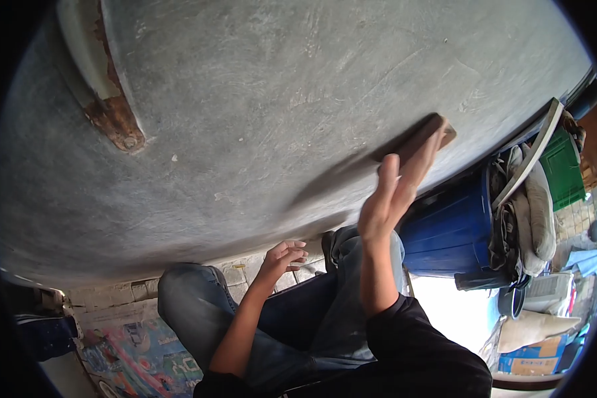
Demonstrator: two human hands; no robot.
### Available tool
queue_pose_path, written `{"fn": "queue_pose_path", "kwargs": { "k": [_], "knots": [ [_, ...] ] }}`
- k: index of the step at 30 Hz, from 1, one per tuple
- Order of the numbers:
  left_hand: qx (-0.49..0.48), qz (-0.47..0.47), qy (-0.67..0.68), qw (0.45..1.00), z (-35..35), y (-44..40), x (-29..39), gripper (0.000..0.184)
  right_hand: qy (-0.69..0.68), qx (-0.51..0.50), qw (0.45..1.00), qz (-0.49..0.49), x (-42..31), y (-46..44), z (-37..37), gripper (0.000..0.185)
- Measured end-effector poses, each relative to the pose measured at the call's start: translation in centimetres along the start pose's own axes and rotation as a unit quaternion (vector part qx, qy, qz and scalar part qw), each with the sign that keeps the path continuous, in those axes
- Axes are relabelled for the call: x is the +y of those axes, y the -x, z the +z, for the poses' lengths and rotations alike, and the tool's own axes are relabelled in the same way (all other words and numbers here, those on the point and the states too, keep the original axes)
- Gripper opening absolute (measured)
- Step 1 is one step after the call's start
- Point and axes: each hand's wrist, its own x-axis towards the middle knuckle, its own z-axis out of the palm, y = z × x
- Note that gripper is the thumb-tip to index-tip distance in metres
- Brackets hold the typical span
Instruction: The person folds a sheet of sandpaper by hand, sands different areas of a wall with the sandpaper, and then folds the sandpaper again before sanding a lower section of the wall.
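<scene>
A large curved grey surface (245, 99), scuffed and patchy, fills the upper view. My right hand (386, 202) is raised against it with the fingers laid along a brown sanding block (450, 132), pressed flat to the surface. The thumb is on the near side of the block, and the hand covers part of it. My left hand (282, 260) hovers between my knees, its fingers loosely bent and apart, with nothing in it.
A pale strip with a rusty, bolted end (116, 123) is fixed at upper left. To the right stand a blue barrel (444, 232), draped cloths (537, 205) and a green crate (562, 169). A printed sheet (139, 355) lies on the paved floor at lower left.
</scene>
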Motion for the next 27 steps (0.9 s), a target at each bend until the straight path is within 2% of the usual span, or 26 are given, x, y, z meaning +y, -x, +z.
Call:
{"fn": "queue_pose_path", "kwargs": {
  "k": [2, 3, 4, 6, 7, 8, 10, 11, 13, 16, 20, 23, 26, 27],
  "knots": [
    [-0.005, 0.004, -0.002, 1.0, -0.2, -0.4, -0.6, 0.032, 0.032, -0.06, 0.997, -0.042, -1.4, 0.9, 0.5, 0.066],
    [-0.009, 0.008, -0.005, 1.0, -0.3, -0.5, -0.9, 0.033, 0.071, -0.14, 0.982, -0.105, -2.7, 0.9, 0.4, 0.065],
    [-0.01, 0.007, -0.008, 1.0, 0.1, -0.3, -1.1, 0.033, 0.055, -0.169, 0.979, -0.099, -3.9, 1.7, 0.9, 0.066],
    [0.097, 0.162, 0.045, 0.981, 1.2, 0.2, -1.2, 0.032, 0.042, -0.228, 0.967, -0.102, -5.7, 3.3, 1.7, 0.064],
    [0.094, 0.162, 0.042, 0.981, 1.3, 0.4, -1.1, 0.032, 0.038, -0.248, 0.963, -0.096, -6.5, 3.8, 2.0, 0.065],
    [0.092, 0.142, 0.041, 0.985, 1.3, 0.7, -0.9, 0.032, 0.029, -0.246, 0.964, -0.098, -6.7, 4.1, 2.3, 0.064],
    [0.081, 0.099, 0.037, 0.991, 1.1, 0.9, -0.1, 0.031, 0.092, -0.218, 0.953, -0.187, -5.4, 3.6, 2.2, 0.064],
    [0.075, 0.077, 0.035, 0.994, 1.0, 1.0, 0.1, 0.031, 0.101, -0.213, 0.954, -0.185, -5.1, 3.2, 2.0, 0.064],
    [0.062, 0.033, 0.034, 0.997, 0.7, 0.8, 0.4, 0.031, 0.078, -0.177, 0.979, -0.061, -4.6, 2.3, 1.4, 0.06],
    [0.014, 0.0, -0.013, 1.0, -0.5, -0.2, -0.6, 0.028, 0.13, -0.083, 0.988, -0.03, -1.4, 0.3, 0.1, 0.068],
    [0.016, -0.013, -0.025, 0.999, 0.1, -0.3, -0.6, 0.028, 0.139, -0.02, 0.987, 0.084, 2.2, -1.7, -2.3, 0.071],
    [0.01, -0.019, -0.032, 0.999, 0.1, -0.8, -1.2, 0.028, 0.071, -0.017, 0.994, 0.085, 2.6, -2.1, -3.0, 0.069],
    [0.01, -0.027, -0.035, 0.999, -0.2, -1.2, -2.0, 0.027, 0.145, -0.074, 0.986, 0.045, 1.2, -2.3, -3.1, 0.069],
    [0.01, -0.029, -0.037, 0.999, -0.2, -1.2, -2.0, 0.027, 0.132, -0.068, 0.988, 0.045, 1.3, -2.4, -3.3, 0.07]
  ]
}}
